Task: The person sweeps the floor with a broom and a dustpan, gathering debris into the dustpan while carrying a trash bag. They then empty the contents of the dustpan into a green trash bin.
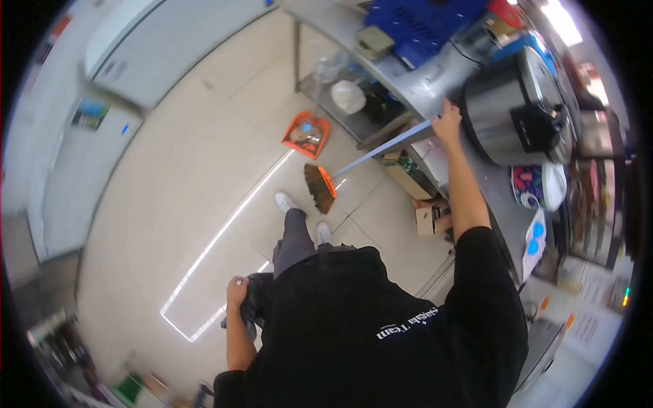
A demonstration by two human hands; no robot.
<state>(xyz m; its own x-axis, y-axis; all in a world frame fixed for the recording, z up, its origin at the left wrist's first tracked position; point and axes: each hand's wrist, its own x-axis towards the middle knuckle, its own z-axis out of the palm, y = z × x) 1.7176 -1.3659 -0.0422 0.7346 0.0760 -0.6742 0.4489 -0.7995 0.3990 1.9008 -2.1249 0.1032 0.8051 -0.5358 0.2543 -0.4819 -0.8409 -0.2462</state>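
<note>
My right hand (446,124) is closed round the upper end of a broom's pale blue handle, beside the metal table. The broom (321,188) slants down to the floor, its brown bristles set in an orange head ahead of my white shoes. Just beyond it lies an orange dustpan (306,134) with some debris and a light blue bit inside. Low by my left leg, my left hand (237,292) grips a black plastic bag (256,299), which hangs partly behind my forearm and shirt.
A metal table (425,81) runs along the right, carrying a large steel cooker (513,109) and a blue crate (422,27). Cardboard boxes (430,217) sit beneath it. White cabinets (163,51) line the left. Tiled floor (183,177) stretches between.
</note>
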